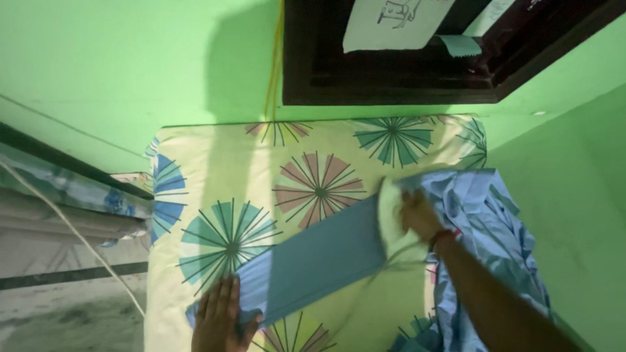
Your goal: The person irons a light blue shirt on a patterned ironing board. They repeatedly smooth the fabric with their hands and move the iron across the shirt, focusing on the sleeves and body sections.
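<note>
Head view, looking down on a padded board covered in pale yellow cloth printed with teal, blue and pink starburst wheels (215, 176), set against a bright green wall (130, 58).

A flat strip of light blue cloth (319, 257), pressed smooth, lies diagonally across the cover from lower left to upper right. The rest of the same blue garment sits bunched and creased in a heap (489, 228) at the right edge of the board.

Left hand (218, 319): palm down, fingers spread flat, pinning the lower left end of the blue strip to the cover. Nothing is clasped; it only presses.

Right hand (420, 215): fingers curled over the top of a pale, blurred iron (391, 218) standing at the strip's upper right end; how tightly they close cannot be told. A red band circles that wrist.

A dark wooden frame (391, 85) hangs on the wall above, with white paper (391, 23) stuck inside. A white cord (72, 228) runs down at left.
</note>
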